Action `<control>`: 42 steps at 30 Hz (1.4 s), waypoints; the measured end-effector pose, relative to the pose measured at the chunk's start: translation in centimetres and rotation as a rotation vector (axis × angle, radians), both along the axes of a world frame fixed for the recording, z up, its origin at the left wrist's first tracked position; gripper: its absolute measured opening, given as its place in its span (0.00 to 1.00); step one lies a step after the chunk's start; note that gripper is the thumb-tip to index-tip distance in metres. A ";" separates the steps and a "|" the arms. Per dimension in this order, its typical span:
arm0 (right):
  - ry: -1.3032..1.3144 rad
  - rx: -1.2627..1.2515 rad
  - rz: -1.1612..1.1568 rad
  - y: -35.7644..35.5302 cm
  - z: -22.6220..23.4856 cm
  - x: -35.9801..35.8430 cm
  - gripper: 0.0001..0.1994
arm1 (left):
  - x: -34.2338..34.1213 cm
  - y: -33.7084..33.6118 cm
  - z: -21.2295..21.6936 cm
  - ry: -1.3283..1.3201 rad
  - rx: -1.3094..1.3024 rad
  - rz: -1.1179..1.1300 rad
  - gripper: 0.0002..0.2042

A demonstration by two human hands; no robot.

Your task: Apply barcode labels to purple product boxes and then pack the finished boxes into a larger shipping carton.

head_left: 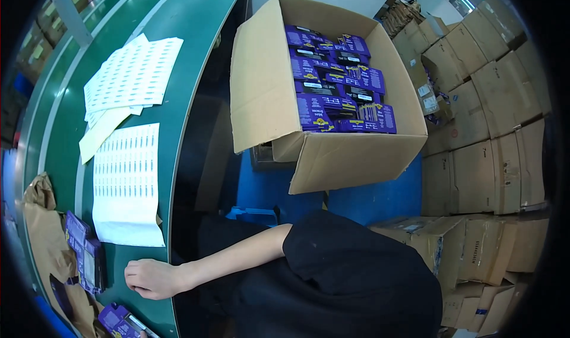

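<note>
My right hand [153, 279] rests on the green table near its edge, fingers curled in; what they hold, if anything, is hidden. At the bottom edge, just a fingertip of my left hand [143, 334] shows against a purple printed box [120, 322], which it seems to grip. Beyond it stand more purple boxes [85, 252] in a small group, next to crumpled brown paper [47, 237]. A white sheet with rows of small labels [126, 183] lies just past my right hand.
More label sheets [133, 70] overlap farther up the table [196, 47]. Right of the table, an open cardboard carton [356, 160] holds rows of purple boxes [338, 82], its flaps spread. Stacked brown cartons [475, 177] line the right side. A blue plastic item [252, 215] sits below the carton.
</note>
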State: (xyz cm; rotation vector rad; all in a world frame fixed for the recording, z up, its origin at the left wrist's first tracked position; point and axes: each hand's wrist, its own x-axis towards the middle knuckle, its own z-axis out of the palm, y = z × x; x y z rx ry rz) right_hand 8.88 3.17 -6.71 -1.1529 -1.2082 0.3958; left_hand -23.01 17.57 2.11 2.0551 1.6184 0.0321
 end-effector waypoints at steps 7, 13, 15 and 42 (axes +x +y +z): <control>-0.419 -0.052 -0.115 -1.0 -0.3 -1.4 0.14 | 7.0 -4.4 1.2 -0.072 -0.065 -0.122 0.43; -0.487 -0.015 -0.133 -1.2 -1.5 -3.6 0.20 | 8.6 -7.1 -0.3 -0.479 -0.066 -0.207 0.32; -0.395 -0.060 0.012 -1.3 -0.6 -2.8 0.19 | 10.7 -10.2 1.1 -0.546 -0.013 -0.223 0.31; 0.110 0.051 0.514 2.5 4.9 0.9 0.27 | 10.8 -5.1 2.1 -0.013 0.251 -0.666 0.35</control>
